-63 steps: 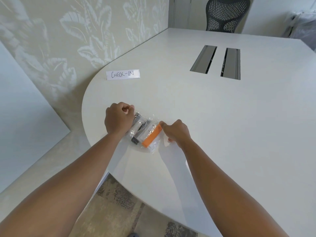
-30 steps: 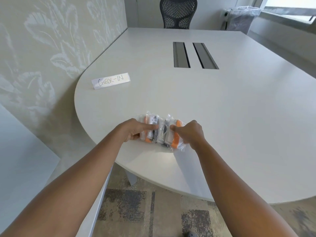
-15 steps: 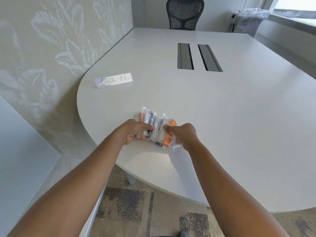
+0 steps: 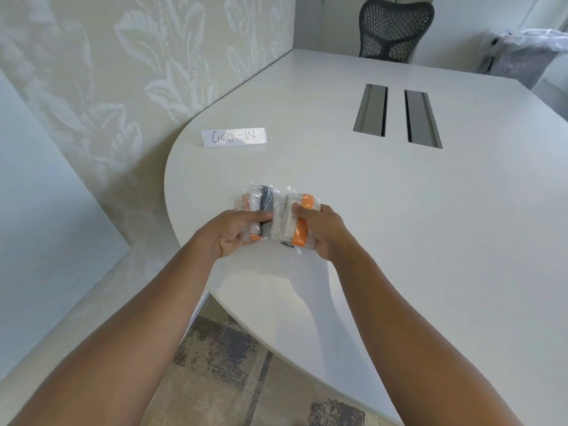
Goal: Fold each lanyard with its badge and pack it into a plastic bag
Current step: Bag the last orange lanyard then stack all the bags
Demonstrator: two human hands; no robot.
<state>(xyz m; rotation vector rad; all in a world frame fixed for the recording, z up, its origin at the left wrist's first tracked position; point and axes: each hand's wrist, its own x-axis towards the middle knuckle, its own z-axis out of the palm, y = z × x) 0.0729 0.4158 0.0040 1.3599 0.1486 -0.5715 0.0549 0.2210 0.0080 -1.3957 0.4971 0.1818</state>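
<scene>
In the head view, just below the frame's middle, the left hand (image 4: 229, 233) grips one clear plastic bag (image 4: 256, 207) holding a folded orange and grey lanyard, thumb curled over it. Touching it on the right, a second bag (image 4: 292, 224) with an orange lanyard sits pinched in the right hand (image 4: 322, 232). Both bags are over the near edge of the white table (image 4: 399, 229). A "CHECK-IN" card (image 4: 233, 137) stands toward upper left.

Count: 2 hands (left (image 4: 229, 235), right (image 4: 325, 233)), 2 packed plastic bags (one (image 4: 256, 207), other (image 4: 296, 222)), 1 table (image 4: 399, 226), 1 "CHECK-IN" sign (image 4: 233, 137), 2 cable slots (first (image 4: 370, 110), second (image 4: 421, 118)), 1 mesh chair (image 4: 396, 30).
</scene>
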